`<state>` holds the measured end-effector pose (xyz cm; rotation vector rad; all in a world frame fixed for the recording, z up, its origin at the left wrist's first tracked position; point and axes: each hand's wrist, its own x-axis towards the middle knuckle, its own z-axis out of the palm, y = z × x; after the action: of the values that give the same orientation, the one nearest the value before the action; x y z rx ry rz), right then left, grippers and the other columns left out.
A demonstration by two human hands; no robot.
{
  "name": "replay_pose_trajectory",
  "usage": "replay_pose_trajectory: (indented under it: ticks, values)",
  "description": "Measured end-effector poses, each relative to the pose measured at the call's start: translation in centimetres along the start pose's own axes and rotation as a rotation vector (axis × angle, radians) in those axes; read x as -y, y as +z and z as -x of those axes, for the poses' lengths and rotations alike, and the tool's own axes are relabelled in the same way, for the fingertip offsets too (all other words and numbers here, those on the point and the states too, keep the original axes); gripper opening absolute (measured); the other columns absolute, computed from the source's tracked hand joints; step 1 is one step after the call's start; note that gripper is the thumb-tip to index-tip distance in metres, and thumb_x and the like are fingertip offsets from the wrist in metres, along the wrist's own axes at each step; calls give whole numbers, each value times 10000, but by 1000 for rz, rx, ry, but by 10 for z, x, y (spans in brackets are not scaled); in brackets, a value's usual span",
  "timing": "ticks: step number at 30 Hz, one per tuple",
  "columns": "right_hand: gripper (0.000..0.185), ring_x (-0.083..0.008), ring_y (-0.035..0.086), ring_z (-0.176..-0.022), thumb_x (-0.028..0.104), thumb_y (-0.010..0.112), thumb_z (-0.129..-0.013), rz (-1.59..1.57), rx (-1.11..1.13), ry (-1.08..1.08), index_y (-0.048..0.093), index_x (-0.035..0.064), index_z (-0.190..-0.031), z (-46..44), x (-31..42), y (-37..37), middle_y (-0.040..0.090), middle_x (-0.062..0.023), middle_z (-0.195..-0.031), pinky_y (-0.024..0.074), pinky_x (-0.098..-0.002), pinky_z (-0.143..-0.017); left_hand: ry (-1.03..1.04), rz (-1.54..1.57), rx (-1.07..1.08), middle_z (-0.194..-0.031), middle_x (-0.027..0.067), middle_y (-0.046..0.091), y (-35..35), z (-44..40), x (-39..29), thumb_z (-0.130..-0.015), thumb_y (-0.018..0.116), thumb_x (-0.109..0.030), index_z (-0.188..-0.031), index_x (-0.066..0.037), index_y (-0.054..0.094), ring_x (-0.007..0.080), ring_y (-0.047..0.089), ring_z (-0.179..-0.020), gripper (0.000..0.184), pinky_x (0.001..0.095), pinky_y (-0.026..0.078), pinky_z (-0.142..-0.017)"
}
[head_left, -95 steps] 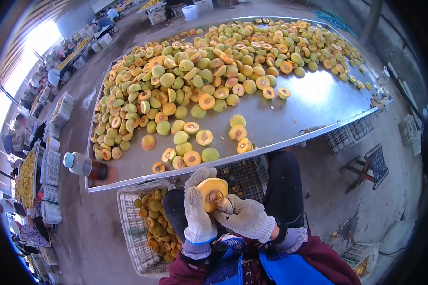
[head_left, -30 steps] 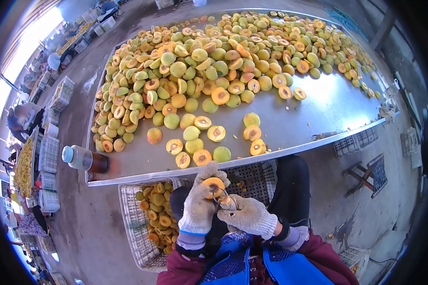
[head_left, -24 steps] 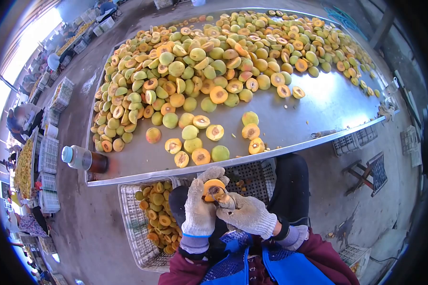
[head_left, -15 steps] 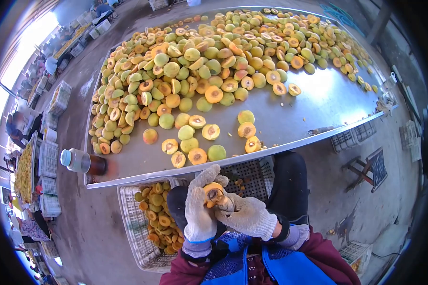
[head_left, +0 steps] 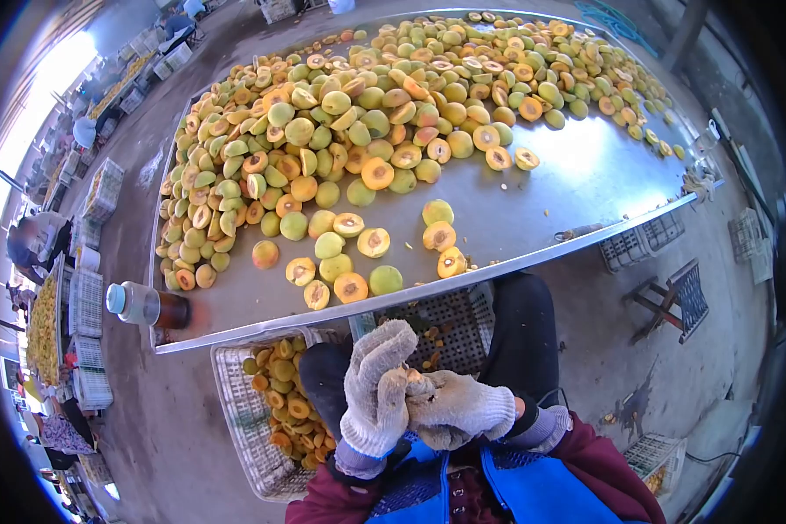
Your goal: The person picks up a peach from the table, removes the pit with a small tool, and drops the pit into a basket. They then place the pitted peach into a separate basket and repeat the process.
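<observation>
Both gloved hands meet over my lap, below the near edge of the metal table [head_left: 498, 253]. My left hand [head_left: 378, 389] is curled with its fingers bent; whatever it may hold is hidden. My right hand [head_left: 463, 403] is closed against it, around something small and brownish at the thumb that I cannot make out. On the table lies a large heap of halved yellow-green fruit [head_left: 375, 122], with several loose halves near the edge. Left of my knees stands a white crate [head_left: 236, 410] holding fruit halves [head_left: 288, 393].
A dark crate [head_left: 450, 336] with scraps sits between my knees. A bottle of dark liquid [head_left: 148, 306] lies at the table's left corner. To the right are a folding stool [head_left: 672, 301] and crates [head_left: 642, 244]. People work at tables on the far left.
The orange fruit half that showed between my hands is no longer visible there. My left fingers have curled over, and my hands have come closer together. The view has shifted slightly.
</observation>
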<state>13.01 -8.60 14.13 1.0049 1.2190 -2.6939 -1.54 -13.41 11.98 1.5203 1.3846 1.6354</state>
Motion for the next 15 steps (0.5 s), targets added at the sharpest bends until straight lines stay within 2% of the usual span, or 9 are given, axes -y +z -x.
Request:
replay_pose_trajectory:
  ticks: [1,4,5,7,8,11,12,13,15]
  values:
    - [237,-98,568,-561,327,673,-864,19,-14,0,631,97,-899,1,0,0,614,-8,-722,452,-253,-497,-2,-1,2,-1173,184,594,-1,-2,-1,-997,450,-257,-1116,10,618,264,579,-1059,336,368,464,-893]
    - [222,-95,547,-543,302,675,-849,-4,86,-183,629,85,-856,-1,-4,1,592,0,-691,440,-253,-490,-502,245,85,-1053,167,659,-7,-12,-11,-956,491,-155,-1077,14,632,285,636,-1002,251,368,484,-893]
    - [222,-95,547,-543,302,675,-849,-5,85,-182,629,85,-856,-1,-5,-3,592,0,-691,440,-253,-490,-503,245,85,-1053,167,659,-9,-15,-13,-956,491,-155,-1077,14,632,285,636,-1002,251,368,484,-893]
    - [197,-102,562,-602,251,666,-848,-181,257,148,625,58,-856,-2,-6,-14,593,-5,-725,452,-256,-541,-172,-22,223,-1045,172,660,-11,-22,-15,-903,543,-103,-1064,7,636,293,650,-958,216,365,510,-844]
    - [197,-102,562,-602,251,666,-848,-180,257,149,625,58,-856,-3,-12,-16,593,-5,-725,452,-256,-541,-36,-118,261,-1040,175,662,-11,-26,-18,-853,579,-68,-1046,1,644,300,660,-932,214,360,526,-810]
    - [188,-109,573,-657,210,673,-848,-315,302,-11,605,36,-866,-3,-26,-13,601,-27,-763,458,-254,-578,-66,56,445,-1036,180,666,-18,-36,-16,-869,570,-78,-1036,2,650,317,656,-952,202,378,525,-819]
    - [190,-109,572,-661,204,678,-848,-359,356,-69,601,33,-875,-1,-24,-10,602,-33,-769,458,-249,-580,-168,327,448,-990,195,663,-17,-32,-9,-917,566,-241,-1006,30,651,280,646,-872,298,396,515,-801]
    - [192,-109,571,-665,197,683,-847,-401,409,-130,598,29,-884,1,-24,-8,603,-40,-775,459,-245,-582,-169,327,449,-990,195,663,-16,-29,-4,-917,566,-241,-1006,30,651,280,646,-872,298,396,515,-801]
    - [192,-107,566,-652,195,687,-846,-449,441,-155,598,29,-885,0,-28,-5,600,-41,-767,458,-244,-576,29,436,426,-984,206,661,-13,-26,0,-936,573,-302,-994,20,663,296,651,-836,340,406,532,-748]
